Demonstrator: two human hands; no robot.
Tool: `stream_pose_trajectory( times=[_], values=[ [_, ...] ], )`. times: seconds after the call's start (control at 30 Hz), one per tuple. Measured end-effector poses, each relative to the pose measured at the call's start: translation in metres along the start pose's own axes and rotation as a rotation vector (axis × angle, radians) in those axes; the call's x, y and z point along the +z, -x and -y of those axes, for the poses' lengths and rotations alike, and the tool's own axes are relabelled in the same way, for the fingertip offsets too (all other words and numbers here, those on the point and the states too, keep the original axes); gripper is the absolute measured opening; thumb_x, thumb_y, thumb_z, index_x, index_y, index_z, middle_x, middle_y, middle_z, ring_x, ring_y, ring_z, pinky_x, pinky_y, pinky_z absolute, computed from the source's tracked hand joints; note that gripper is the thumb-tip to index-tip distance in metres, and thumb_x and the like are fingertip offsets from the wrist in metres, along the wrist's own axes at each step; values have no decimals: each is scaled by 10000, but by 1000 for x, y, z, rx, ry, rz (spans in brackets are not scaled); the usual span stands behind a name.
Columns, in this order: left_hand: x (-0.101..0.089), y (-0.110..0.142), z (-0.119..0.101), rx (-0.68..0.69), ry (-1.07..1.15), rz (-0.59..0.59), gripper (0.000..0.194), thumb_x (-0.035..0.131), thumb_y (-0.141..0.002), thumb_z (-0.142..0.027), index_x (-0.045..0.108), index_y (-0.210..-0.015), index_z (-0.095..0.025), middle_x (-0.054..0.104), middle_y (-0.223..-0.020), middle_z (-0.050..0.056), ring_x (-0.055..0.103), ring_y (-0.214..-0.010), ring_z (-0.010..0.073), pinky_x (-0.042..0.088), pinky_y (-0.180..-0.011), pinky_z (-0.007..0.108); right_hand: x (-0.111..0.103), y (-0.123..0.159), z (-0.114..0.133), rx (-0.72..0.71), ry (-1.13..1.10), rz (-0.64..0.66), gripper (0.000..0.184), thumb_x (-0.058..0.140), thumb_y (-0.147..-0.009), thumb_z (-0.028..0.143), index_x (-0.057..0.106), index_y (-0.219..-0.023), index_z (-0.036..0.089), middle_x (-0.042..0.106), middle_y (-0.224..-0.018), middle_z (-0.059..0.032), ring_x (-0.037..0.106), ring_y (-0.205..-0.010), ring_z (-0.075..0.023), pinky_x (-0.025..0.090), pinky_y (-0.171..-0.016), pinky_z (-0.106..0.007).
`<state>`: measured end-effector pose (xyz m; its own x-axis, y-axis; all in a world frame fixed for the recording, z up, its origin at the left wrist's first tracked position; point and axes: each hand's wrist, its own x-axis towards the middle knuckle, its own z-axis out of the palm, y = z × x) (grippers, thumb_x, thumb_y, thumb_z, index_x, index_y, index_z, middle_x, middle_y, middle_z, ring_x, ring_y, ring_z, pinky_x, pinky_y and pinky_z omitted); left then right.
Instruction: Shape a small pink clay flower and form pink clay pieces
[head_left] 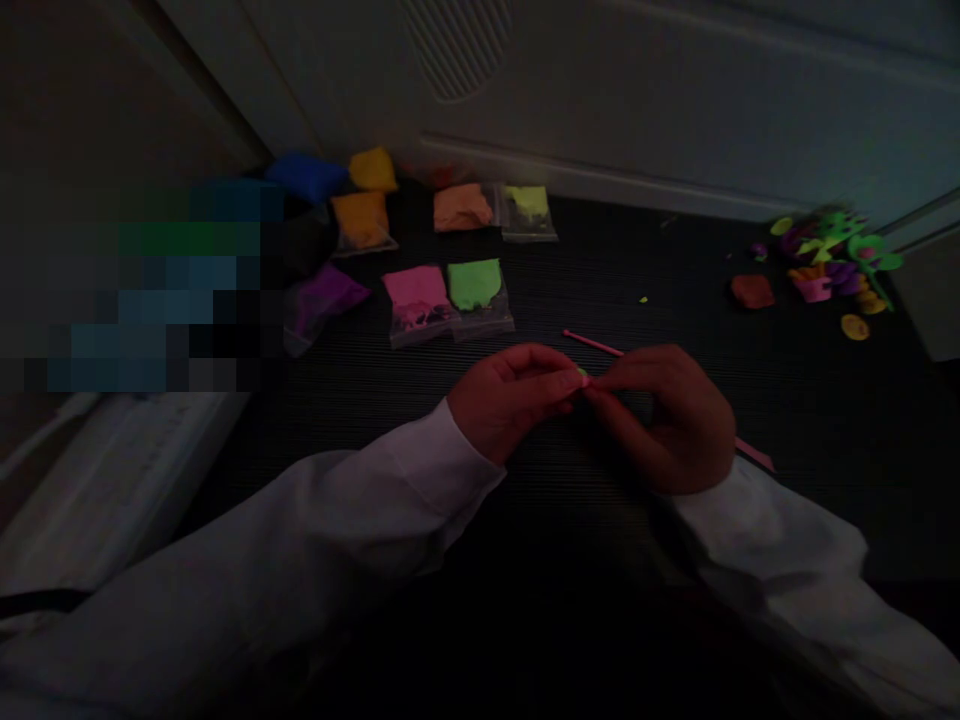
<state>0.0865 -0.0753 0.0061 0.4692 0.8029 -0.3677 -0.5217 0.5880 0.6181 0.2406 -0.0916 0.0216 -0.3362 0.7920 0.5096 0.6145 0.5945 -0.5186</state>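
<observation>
Between my two hands is a tiny piece of pink and green modelling clay (585, 379), mostly covered by the fingertips. My left hand (517, 395) pinches it from the left with thumb and forefinger. From the right, the thumb and forefinger of my right hand (670, 415) close on its pink side. A thin pink modelling tool (592, 342) lies on the dark table behind and partly under my right hand. Just beyond my left hand lie a bag of pink clay (417, 290) and a bag of green clay (475, 285).
Bags of orange clay (362, 218), peach clay (461, 207), yellow-green clay (527, 203), purple clay (330, 292) and blue clay (306, 176) lie farther back. At right are a reddish clay lump (752, 291) and colourful clay flowers (840, 250). A pale panel (637, 120) borders the table's back.
</observation>
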Motion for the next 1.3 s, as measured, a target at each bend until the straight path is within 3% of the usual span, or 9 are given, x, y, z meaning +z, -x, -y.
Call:
stream_pose_trajectory(
  times=[0.8,0.9,1.0,1.13,1.3],
  values=[
    [0,0,-1,58,-123,-4,146,636,-574,-143,564,-700,-146,596,-630,-29,535,-587,65,400,-622,231,-1,2,0,-12,-7,-9,185,579,-662,170,569,-840,219,579,-754,-19,533,-702,-137,437,-633,-290],
    [1,1,-1,55,-96,35,143,619,-598,-145,560,-728,-148,611,-659,-18,548,-612,72,403,-625,230,-3,0,2,80,-90,-37,179,570,-674,196,562,-852,216,573,-761,-18,527,-714,-139,434,-647,-296],
    [1,2,-2,49,-116,85,202,599,-622,-140,546,-816,-161,625,-671,-4,552,-604,75,401,-603,222,-5,-1,2,273,-237,-44,154,523,-719,217,552,-870,214,559,-781,-12,526,-701,-119,438,-628,-274],
    [1,3,-3,44,-149,117,374,609,-606,-138,499,-960,-182,620,-631,-9,549,-575,81,391,-576,218,-4,-2,-1,454,-526,147,174,505,-740,263,538,-902,210,563,-724,10,534,-628,-92,438,-550,-227],
    [3,5,-6,15,-160,114,550,634,-565,-146,442,-1080,-174,565,-534,-42,517,-510,70,378,-566,222,-6,-4,0,519,-764,375,223,516,-735,259,526,-949,197,595,-775,-8,557,-700,-115,453,-589,-248]
  ],
)
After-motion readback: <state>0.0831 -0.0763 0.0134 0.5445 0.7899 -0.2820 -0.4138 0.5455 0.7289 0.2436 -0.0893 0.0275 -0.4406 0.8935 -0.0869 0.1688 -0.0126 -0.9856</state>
